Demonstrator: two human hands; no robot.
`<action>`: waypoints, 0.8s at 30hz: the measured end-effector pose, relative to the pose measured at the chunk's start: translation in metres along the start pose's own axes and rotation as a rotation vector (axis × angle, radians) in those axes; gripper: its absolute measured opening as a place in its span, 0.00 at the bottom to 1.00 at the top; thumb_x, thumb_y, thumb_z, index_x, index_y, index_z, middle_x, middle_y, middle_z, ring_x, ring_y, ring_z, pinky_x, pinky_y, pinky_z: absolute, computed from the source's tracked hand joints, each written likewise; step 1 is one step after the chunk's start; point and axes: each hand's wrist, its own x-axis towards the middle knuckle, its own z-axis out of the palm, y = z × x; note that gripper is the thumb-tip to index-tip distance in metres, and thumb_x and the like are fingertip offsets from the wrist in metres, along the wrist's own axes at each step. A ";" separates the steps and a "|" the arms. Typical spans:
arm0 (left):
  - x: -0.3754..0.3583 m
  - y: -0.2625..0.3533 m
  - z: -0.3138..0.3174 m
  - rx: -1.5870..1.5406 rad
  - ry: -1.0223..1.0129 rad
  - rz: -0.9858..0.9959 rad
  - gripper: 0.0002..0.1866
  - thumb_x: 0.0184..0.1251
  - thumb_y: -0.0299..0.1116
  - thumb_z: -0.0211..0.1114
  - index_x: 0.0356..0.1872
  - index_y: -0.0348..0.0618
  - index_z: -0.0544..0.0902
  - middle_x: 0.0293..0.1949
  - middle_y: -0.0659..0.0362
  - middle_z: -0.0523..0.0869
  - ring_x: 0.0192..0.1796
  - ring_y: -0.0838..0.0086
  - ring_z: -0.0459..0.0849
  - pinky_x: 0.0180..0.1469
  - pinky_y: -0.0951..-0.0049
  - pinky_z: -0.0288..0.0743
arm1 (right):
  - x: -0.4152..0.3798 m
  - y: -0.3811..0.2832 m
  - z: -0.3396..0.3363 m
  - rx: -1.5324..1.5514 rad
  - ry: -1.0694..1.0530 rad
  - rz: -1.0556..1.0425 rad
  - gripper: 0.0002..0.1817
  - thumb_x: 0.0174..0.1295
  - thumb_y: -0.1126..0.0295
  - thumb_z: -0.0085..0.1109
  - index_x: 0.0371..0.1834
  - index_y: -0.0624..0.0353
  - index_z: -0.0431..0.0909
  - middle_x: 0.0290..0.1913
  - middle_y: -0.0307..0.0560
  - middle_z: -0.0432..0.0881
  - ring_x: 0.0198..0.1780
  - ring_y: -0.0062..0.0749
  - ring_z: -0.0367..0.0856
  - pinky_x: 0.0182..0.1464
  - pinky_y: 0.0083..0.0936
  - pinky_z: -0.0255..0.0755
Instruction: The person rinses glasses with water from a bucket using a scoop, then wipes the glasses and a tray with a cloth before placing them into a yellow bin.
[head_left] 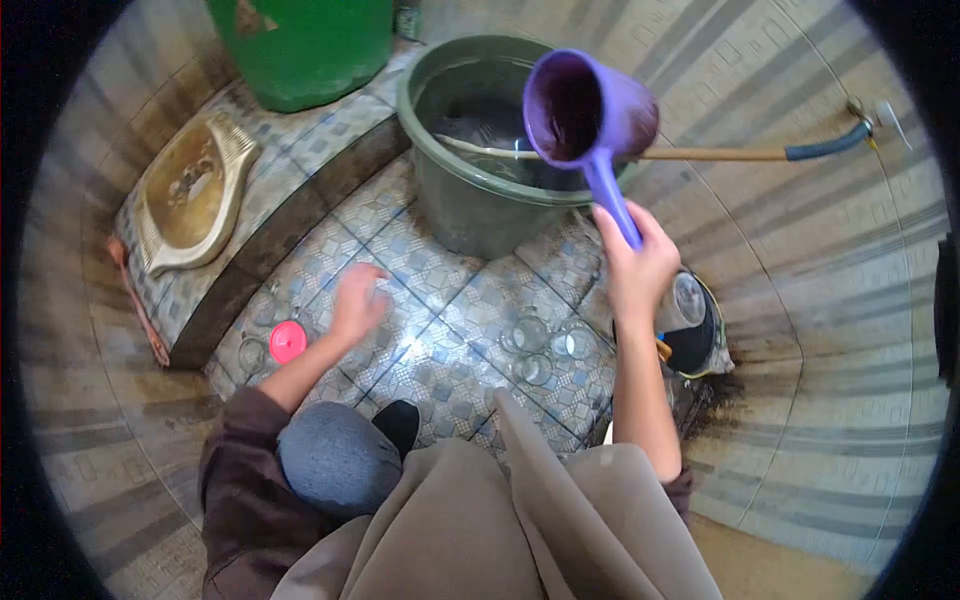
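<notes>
Over the right side of the green-grey tub [465, 215]: the purple dipper [640, 105], raised and tilted, its round mouth showing a dark inside.
Right hand [645, 270]: fingers closed around the dipper's handle, near its lower end.
Left hand [358, 305]: loosely spread above the floor, fingers parted and somewhat blurred, nothing seen in it; the pink disc [288, 342] is near.
Dipper handling: likely light, stiff plastic, slippery if wet; any water inside would make it nose-heavy. The best hold is on the handle, close to the cup.
Tub: broad, deep, smooth-walled, with a rounded lip and what looks like water inside.
Pipe [715, 154]: slim, pale and straight, running from the wall over the tub, with a blue-grey sleeve [825, 145] by the wall end.
Glasses [535, 369]: clear, smooth and round, grouped on the floor; probably fragile, best held by their sides.
Floor [440, 295]: patterned mosaic tile, shiny in the middle.
Black basin [690, 350]: round, beside the right forearm, with a clear cup [687, 299] at it.
</notes>
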 end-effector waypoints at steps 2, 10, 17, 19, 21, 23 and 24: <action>0.016 0.031 0.043 -0.152 -0.333 0.149 0.18 0.43 0.25 0.61 0.40 0.43 0.71 0.42 0.51 0.72 0.49 0.55 0.68 0.53 0.63 0.62 | 0.021 0.019 0.017 -0.247 0.004 -0.213 0.12 0.44 0.66 0.64 0.32 0.59 0.79 0.22 0.49 0.79 0.22 0.35 0.78 0.27 0.28 0.69; 0.029 0.070 0.191 -0.218 -0.784 0.237 0.44 0.33 0.34 0.72 0.58 0.43 0.58 0.52 0.48 0.66 0.57 0.53 0.62 0.60 0.62 0.57 | 0.037 0.042 0.049 -0.608 -0.225 -0.162 0.11 0.43 0.62 0.63 0.31 0.51 0.80 0.24 0.50 0.79 0.29 0.46 0.78 0.32 0.37 0.72; 0.011 0.083 0.205 -0.411 -0.843 0.049 0.48 0.30 0.34 0.74 0.59 0.45 0.57 0.56 0.49 0.65 0.58 0.57 0.64 0.59 0.65 0.60 | 0.049 0.053 0.052 -0.362 -0.321 -0.045 0.12 0.41 0.64 0.64 0.31 0.53 0.82 0.27 0.53 0.79 0.30 0.45 0.79 0.34 0.34 0.72; 0.013 0.080 0.221 -0.476 -0.766 0.063 0.48 0.30 0.34 0.74 0.59 0.45 0.57 0.56 0.50 0.66 0.58 0.57 0.66 0.59 0.66 0.61 | 0.047 0.063 0.054 -0.111 -0.268 0.066 0.13 0.41 0.66 0.65 0.32 0.55 0.82 0.25 0.52 0.80 0.25 0.38 0.80 0.30 0.29 0.72; 0.011 0.078 0.233 -0.568 -0.685 0.077 0.47 0.29 0.35 0.74 0.58 0.44 0.60 0.54 0.50 0.69 0.57 0.58 0.68 0.58 0.66 0.62 | 0.050 0.052 0.052 0.083 -0.255 0.242 0.13 0.44 0.68 0.65 0.33 0.62 0.80 0.23 0.48 0.80 0.18 0.27 0.78 0.24 0.22 0.71; 0.019 0.078 0.237 -0.570 -0.714 0.124 0.46 0.28 0.36 0.75 0.57 0.43 0.61 0.53 0.50 0.70 0.56 0.58 0.69 0.58 0.66 0.62 | 0.051 0.056 0.056 0.392 -0.114 0.400 0.15 0.47 0.68 0.64 0.34 0.70 0.78 0.23 0.44 0.80 0.15 0.20 0.74 0.20 0.16 0.68; 0.021 0.079 0.236 -0.578 -0.750 0.151 0.45 0.27 0.36 0.75 0.55 0.43 0.63 0.51 0.50 0.71 0.55 0.58 0.69 0.58 0.67 0.62 | 0.052 0.049 0.051 0.452 -0.091 0.399 0.16 0.49 0.67 0.63 0.34 0.71 0.77 0.25 0.45 0.80 0.16 0.20 0.74 0.19 0.13 0.66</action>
